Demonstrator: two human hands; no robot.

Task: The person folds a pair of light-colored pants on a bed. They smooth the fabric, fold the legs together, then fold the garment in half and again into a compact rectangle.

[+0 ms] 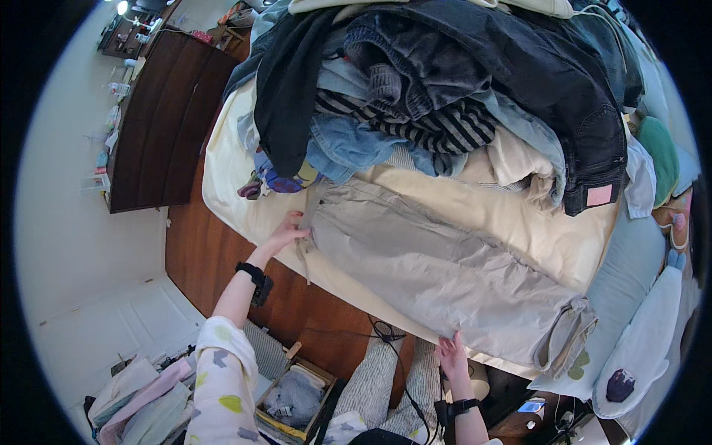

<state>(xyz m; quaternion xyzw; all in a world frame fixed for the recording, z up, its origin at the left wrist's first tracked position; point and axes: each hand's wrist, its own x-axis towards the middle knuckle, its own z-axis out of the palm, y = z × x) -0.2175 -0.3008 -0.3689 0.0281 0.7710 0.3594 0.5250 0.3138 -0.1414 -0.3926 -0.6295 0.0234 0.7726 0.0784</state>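
Observation:
Before me a pair of beige trousers (pixel 428 256) lies flat and lengthwise along the near side of a bed. Its hem end (pixel 564 334) is at the right, bunched and gaping. My left hand (pixel 286 231) grips the edge at the other end, where a thin drawstring (pixel 303 261) dangles over the mattress side. At the near long edge, my right hand (pixel 451 356) holds the cloth between thumb and fingers. Both wrists wear black bands. The fingers' undersides are hidden.
Beyond the trousers rises a heap of clothes, with black jeans (pixel 556 83) and a striped garment (pixel 439 130). A pale blue pillow (pixel 628 267) and a white plush toy (pixel 639 345) lie right. Below are a storage box (pixel 328 384) and black cables (pixel 389 331). A dark dresser (pixel 161 122) stands left.

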